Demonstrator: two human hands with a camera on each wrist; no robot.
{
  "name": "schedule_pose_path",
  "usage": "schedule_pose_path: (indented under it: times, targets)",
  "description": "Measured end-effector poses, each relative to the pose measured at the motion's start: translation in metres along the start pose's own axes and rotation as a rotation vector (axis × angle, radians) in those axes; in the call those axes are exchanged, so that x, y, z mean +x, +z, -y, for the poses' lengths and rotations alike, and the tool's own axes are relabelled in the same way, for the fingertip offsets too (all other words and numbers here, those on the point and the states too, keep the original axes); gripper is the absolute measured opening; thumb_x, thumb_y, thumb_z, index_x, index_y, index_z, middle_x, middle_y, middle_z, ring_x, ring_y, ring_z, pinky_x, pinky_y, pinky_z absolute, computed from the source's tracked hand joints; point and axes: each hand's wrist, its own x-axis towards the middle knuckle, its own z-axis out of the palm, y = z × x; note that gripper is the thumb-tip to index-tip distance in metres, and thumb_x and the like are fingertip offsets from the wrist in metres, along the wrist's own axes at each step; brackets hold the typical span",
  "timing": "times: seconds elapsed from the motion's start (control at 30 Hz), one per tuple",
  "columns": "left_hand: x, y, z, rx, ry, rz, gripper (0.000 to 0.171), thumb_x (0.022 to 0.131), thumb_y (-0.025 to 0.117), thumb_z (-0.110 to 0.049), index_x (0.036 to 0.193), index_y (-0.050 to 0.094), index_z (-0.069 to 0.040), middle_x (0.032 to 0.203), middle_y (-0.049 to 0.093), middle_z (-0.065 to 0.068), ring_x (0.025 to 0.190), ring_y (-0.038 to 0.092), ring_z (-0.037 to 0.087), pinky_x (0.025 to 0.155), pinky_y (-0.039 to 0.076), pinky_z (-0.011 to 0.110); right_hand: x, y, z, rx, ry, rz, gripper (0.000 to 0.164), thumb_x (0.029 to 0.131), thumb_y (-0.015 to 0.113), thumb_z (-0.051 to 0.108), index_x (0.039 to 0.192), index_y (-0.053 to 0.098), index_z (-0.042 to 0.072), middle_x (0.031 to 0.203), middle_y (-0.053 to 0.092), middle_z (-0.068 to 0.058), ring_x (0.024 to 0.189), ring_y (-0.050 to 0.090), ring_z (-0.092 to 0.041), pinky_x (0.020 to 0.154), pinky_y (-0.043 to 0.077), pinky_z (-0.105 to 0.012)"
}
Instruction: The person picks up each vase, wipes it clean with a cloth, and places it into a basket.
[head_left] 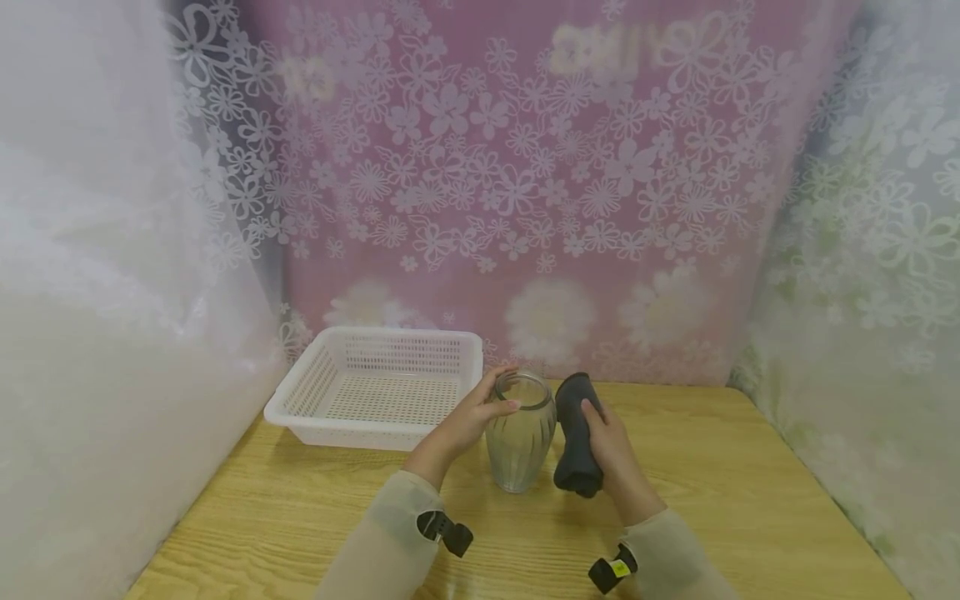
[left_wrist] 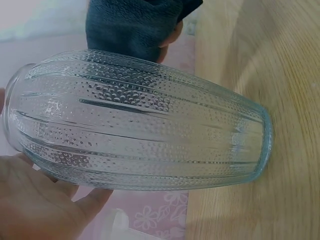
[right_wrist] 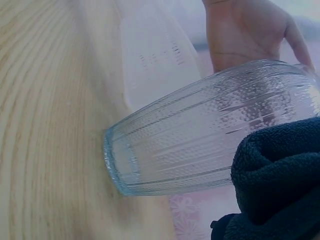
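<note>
A clear ribbed glass vase [head_left: 519, 450] with a bumpy texture stands upright on the wooden table. My left hand [head_left: 468, 421] grips it around the neck and upper side, thumb by the rim. In the left wrist view the vase [left_wrist: 145, 125] spans most of the picture, its base at the tabletop. My right hand [head_left: 617, 446] holds a dark, rolled towel [head_left: 576, 446] just right of the vase. Seen from the right wrist, the folded towel [right_wrist: 280, 170] overlaps part of the glass, and its plush surface shows. The towel hides most of the right hand's fingers in that view.
A white slotted plastic basket [head_left: 390, 435] sits at the back left of the wooden table [head_left: 712, 483], close to the left forearm. Behind the table hangs a pink flowered curtain [head_left: 510, 208]. Pale sheets flank both sides.
</note>
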Motion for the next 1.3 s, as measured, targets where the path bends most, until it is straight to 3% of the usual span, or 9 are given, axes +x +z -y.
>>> schedule_pose_path:
  times: [0.23, 0.4, 0.57, 0.67, 0.83, 1.0, 1.13, 1.3]
  targets:
    - [0.000, -0.002, 0.004, 0.004, 0.010, 0.006, 0.064, 0.102, 0.052, -0.026, 0.159, 0.023, -0.023, 0.167, 0.007, 0.004, 0.153, 0.000, 0.030, 0.118, 0.013, 0.062, -0.005, -0.003, 0.010, -0.012, -0.022, -0.009, 0.075, 0.105, 0.036, 0.054, 0.160, 0.017, 0.007, 0.145, 0.043, -0.027, 0.106, 0.060, -0.028, 0.081, 0.052, -0.032]
    - [-0.002, 0.000, 0.006, 0.028, 0.018, -0.032, 0.067, 0.101, 0.053, -0.030, 0.160, 0.021, -0.026, 0.168, 0.006, 0.003, 0.153, 0.002, 0.030, 0.119, 0.010, 0.061, -0.007, -0.004, 0.014, -0.005, -0.037, -0.016, 0.076, 0.105, 0.036, 0.054, 0.160, 0.016, 0.006, 0.143, 0.045, -0.027, 0.099, 0.063, -0.025, 0.078, 0.053, -0.031]
    - [-0.004, 0.005, 0.009, 0.068, 0.070, -0.107, 0.066, 0.103, 0.052, -0.037, 0.159, 0.021, -0.023, 0.164, 0.021, 0.010, 0.151, 0.016, 0.034, 0.117, 0.017, 0.062, -0.011, -0.004, 0.020, -0.022, -0.041, -0.017, 0.079, 0.104, 0.036, 0.058, 0.161, 0.014, 0.009, 0.149, 0.040, -0.026, 0.109, 0.060, -0.031, 0.082, 0.052, -0.031]
    - [-0.006, 0.010, 0.007, 0.151, 0.087, -0.199, 0.068, 0.101, 0.053, -0.047, 0.158, 0.025, -0.021, 0.158, 0.035, 0.012, 0.146, 0.029, 0.032, 0.115, 0.024, 0.061, -0.015, -0.004, 0.024, -0.019, -0.053, -0.017, 0.079, 0.104, 0.036, 0.057, 0.162, 0.011, 0.010, 0.150, 0.038, -0.028, 0.107, 0.061, -0.031, 0.079, 0.053, -0.031]
    - [-0.010, 0.021, 0.000, 0.326, 0.033, -0.376, 0.078, 0.094, 0.058, -0.062, 0.155, 0.033, -0.021, 0.151, 0.044, 0.009, 0.138, 0.041, 0.030, 0.108, 0.038, 0.057, -0.018, -0.005, 0.030, -0.023, -0.059, -0.024, 0.080, 0.103, 0.037, 0.058, 0.162, 0.005, 0.014, 0.155, 0.031, -0.028, 0.110, 0.060, -0.034, 0.078, 0.054, -0.030]
    - [-0.012, 0.034, -0.007, 0.448, -0.038, -0.499, 0.083, 0.088, 0.065, -0.064, 0.153, 0.038, -0.022, 0.142, 0.051, 0.008, 0.129, 0.050, 0.029, 0.099, 0.048, 0.052, -0.020, -0.006, 0.032, -0.044, -0.073, -0.030, 0.080, 0.103, 0.036, 0.059, 0.163, 0.005, 0.016, 0.159, 0.026, -0.025, 0.118, 0.055, -0.039, 0.083, 0.053, -0.032]
    - [-0.012, 0.041, -0.009, 0.460, -0.081, -0.543, 0.088, 0.083, 0.067, -0.069, 0.151, 0.040, -0.018, 0.136, 0.055, 0.007, 0.122, 0.055, 0.030, 0.093, 0.051, 0.050, -0.022, -0.006, 0.033, -0.046, -0.087, -0.030, 0.078, 0.104, 0.036, 0.058, 0.163, 0.007, 0.016, 0.156, 0.032, -0.025, 0.111, 0.060, -0.035, 0.080, 0.053, -0.032]
    - [-0.011, 0.043, -0.010, 0.437, -0.109, -0.549, 0.090, 0.080, 0.068, -0.072, 0.147, 0.044, -0.017, 0.134, 0.056, 0.007, 0.121, 0.057, 0.032, 0.093, 0.051, 0.050, -0.025, -0.005, 0.035, -0.032, -0.101, -0.030, 0.075, 0.104, 0.037, 0.056, 0.163, 0.010, 0.017, 0.148, 0.041, -0.025, 0.092, 0.065, -0.022, 0.074, 0.055, -0.030]
